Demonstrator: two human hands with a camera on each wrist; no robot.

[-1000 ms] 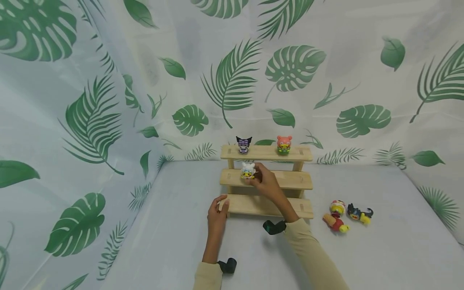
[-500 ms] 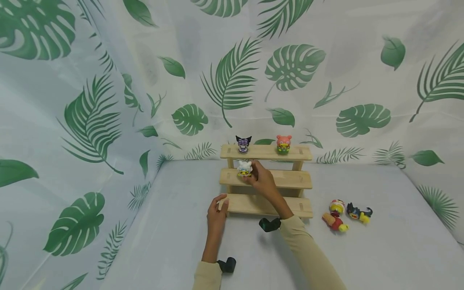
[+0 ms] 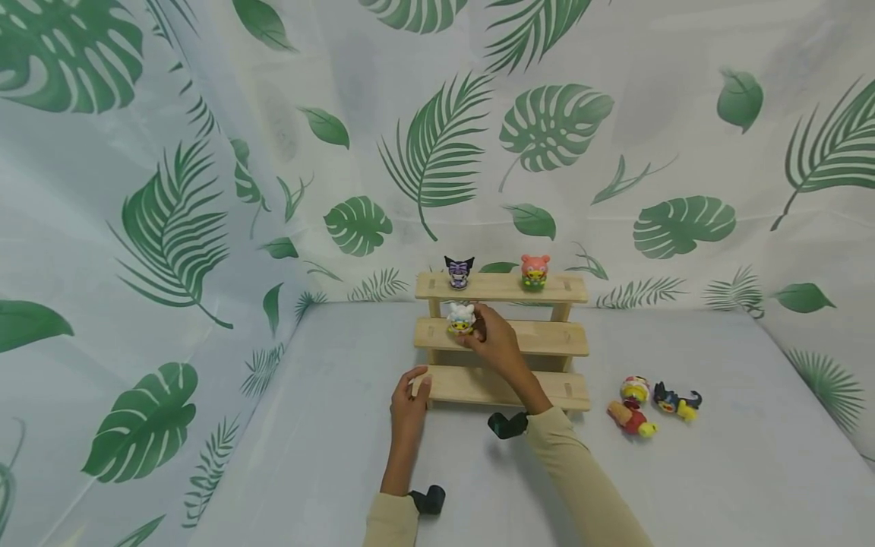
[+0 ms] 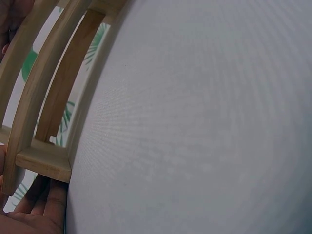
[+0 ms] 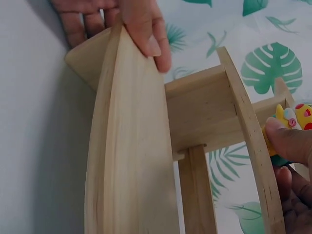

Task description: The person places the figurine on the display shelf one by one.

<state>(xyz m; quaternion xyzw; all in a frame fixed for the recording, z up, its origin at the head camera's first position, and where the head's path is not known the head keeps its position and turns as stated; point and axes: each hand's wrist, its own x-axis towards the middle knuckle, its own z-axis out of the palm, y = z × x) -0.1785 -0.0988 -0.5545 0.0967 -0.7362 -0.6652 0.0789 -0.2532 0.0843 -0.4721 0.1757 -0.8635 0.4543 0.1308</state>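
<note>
In the head view a three-tier wooden display stand stands in the middle. My right hand pinches a small figurine with a white fluffy hood and yellow face at the left part of the middle step. The right wrist view shows thumb and fingers on either side of that figurine. My left hand grips the left end of the bottom step, with digits above and below the board. From the left wrist, fingers of this hand show against the stand's side support.
On the top step sit a black-and-purple figurine and a pink-hooded one. Right of the stand lie a red-and-white figurine, a brown-and-red one and a black-and-yellow one. A leaf-print cloth hangs behind.
My right hand has shifted slightly left along the middle step with the white-hooded figurine, then stayed there. The left hand keeps its place on the bottom step.
</note>
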